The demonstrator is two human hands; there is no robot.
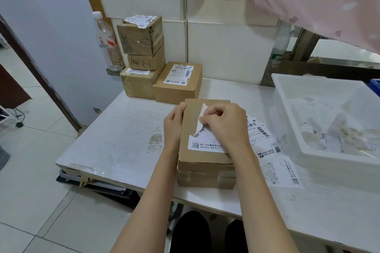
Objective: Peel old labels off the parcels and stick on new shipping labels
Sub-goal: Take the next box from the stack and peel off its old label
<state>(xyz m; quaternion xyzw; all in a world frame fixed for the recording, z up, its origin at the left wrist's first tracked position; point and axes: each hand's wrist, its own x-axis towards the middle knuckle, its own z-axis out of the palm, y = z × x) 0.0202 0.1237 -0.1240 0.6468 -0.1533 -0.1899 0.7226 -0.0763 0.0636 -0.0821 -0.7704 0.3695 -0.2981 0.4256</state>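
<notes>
The old label (205,141) sits on top of the cardboard parcel (205,162) at the near edge of the counter (127,129), right in front of the person. Its long axis runs away from the person, same as the box. The far part is already torn up into a ragged strip; the near part w/ the QR code and printed text is still stuck flat. So the unpeeled remainder lies toward the person from the pinch point, and the pull probably has to come back toward the body, low along the box top, or the paper may rip again.

The right hand (224,123) is the working one: its fingers (207,118) are curled and pinching the lifted strip approx. mid-box. The left hand (174,121) grips the box's left edge, fingers wrapped over the top corner, bracing it. Both touch the parcel; the right is nearer the label.

Just right of the box, partly under the right forearm, lie loose shipping labels (277,162) fanned on the counter, presumably the new ones. Further right, a white plastic bin (287,109) holds crumpled paper scraps. At the back left, a single box w/ label (178,82) stands beside a stack of three boxes (141,57); a clear plastic bottle (107,41) stands behind them against the wall.
</notes>
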